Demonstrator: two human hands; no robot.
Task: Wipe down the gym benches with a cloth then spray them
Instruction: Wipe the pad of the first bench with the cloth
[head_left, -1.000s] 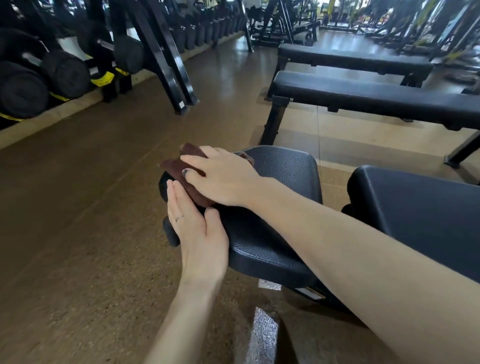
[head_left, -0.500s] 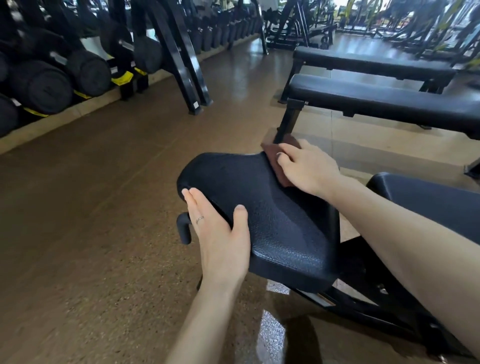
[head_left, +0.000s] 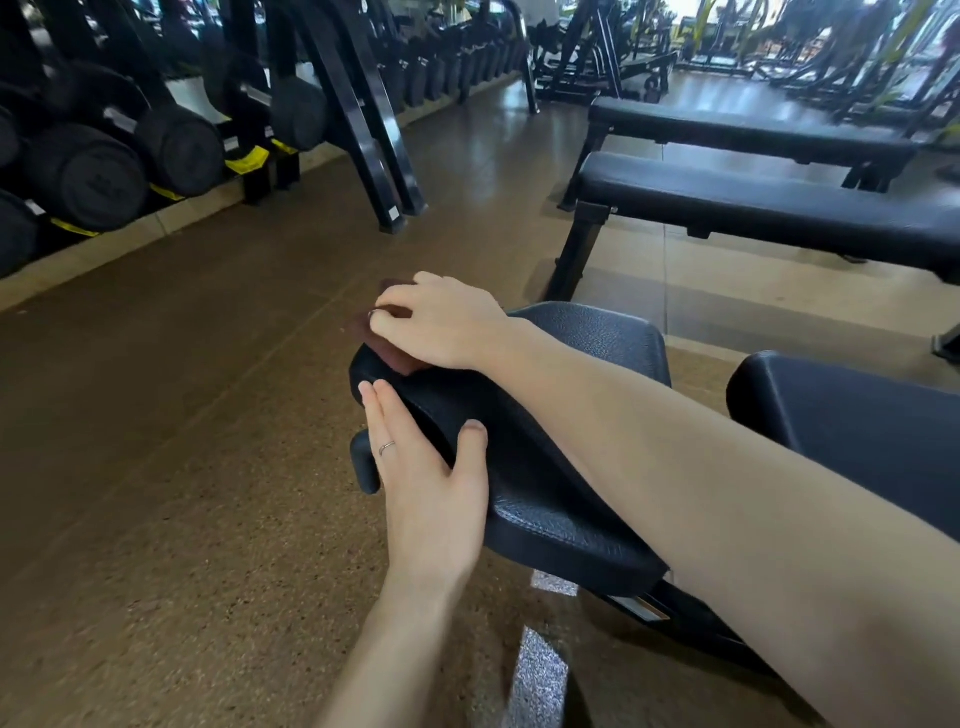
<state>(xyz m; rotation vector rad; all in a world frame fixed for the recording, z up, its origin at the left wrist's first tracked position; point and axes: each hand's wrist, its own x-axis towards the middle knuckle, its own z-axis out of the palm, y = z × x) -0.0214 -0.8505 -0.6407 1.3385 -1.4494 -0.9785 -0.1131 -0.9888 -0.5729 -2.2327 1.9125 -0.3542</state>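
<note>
While the left hand lies flat on the seat pad, the right hand presses the brown cloth.

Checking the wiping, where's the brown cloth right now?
In the head view, the dark brown cloth lies on the far left corner of the black padded seat, under the right hand, beyond the left hand.

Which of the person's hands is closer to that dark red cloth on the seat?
The right hand. It lies on top of the cloth, pressing it onto the far left corner of the seat pad. The left hand rests on the pad's near left edge, short of the cloth.
</note>
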